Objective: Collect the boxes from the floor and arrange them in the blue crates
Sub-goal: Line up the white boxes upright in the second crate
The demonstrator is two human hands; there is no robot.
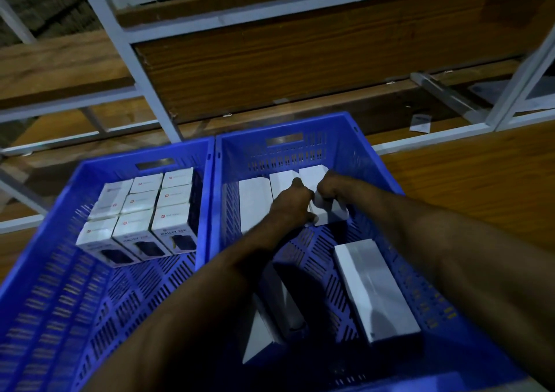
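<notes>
Two blue crates stand side by side. The left crate (54, 286) holds several white boxes (141, 211) packed in rows at its far end. In the right crate (372, 157), plain white boxes (255, 199) stand in a row against the far wall. Both hands reach into that row: my left hand (289, 202) and my right hand (330, 189) together grip a white box (329, 213) at the row's right end. A long white box (375, 289) lies flat nearer me on the right. Another white box (258, 340) sits partly hidden under my left forearm.
Behind the crates rises a shelving rack with a pale metal frame (135, 61) and wooden boards (300, 61). A small white paper tag (420, 123) lies on the lower board at the right. A wooden surface (480, 175) extends to the right of the crates.
</notes>
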